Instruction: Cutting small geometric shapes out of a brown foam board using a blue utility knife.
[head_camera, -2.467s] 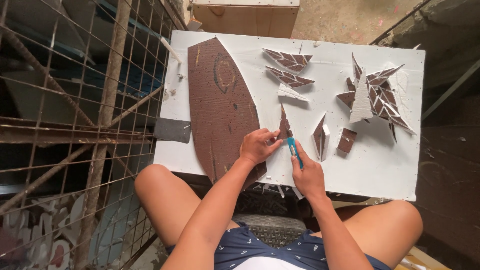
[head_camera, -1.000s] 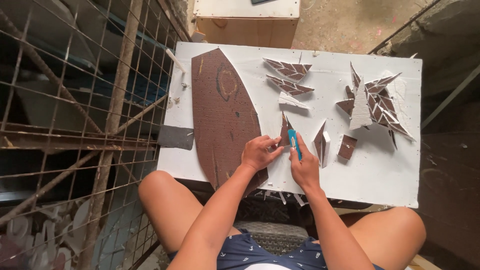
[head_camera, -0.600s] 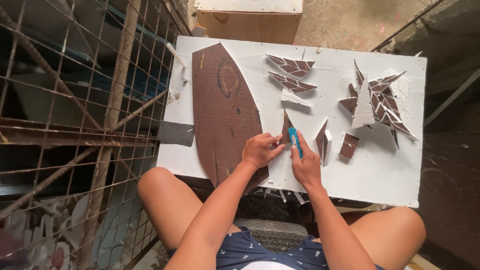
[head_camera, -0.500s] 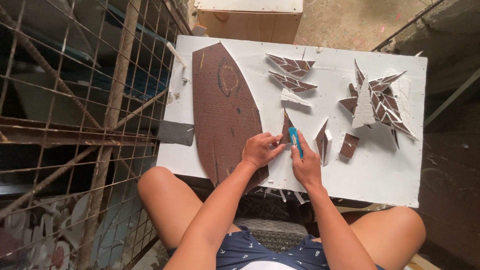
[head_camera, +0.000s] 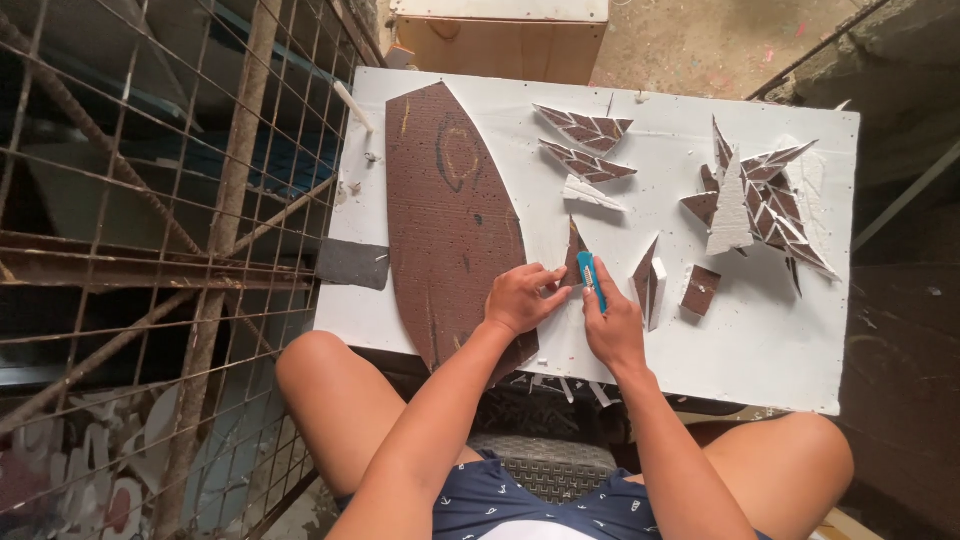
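I sit at a white board (head_camera: 780, 330) laid across my knees. My left hand (head_camera: 522, 297) presses a small brown pointed foam piece (head_camera: 573, 242) down on the board, right beside a large brown leaf-shaped sheet (head_camera: 450, 215). My right hand (head_camera: 612, 322) grips a blue utility knife (head_camera: 590, 279), its tip against that small piece. Both hands nearly touch each other.
Cut brown-and-white triangular pieces lie at the top centre (head_camera: 583, 128) and in a pile at the right (head_camera: 755, 200). Two more small pieces (head_camera: 648, 282) sit just right of my hand. A rusty wire mesh frame (head_camera: 170, 250) stands to the left, and a wooden box (head_camera: 500, 30) lies beyond the board.
My hands stay at the same spot on the small piece; the knife has shifted only slightly. The camera view has wobbled a little.
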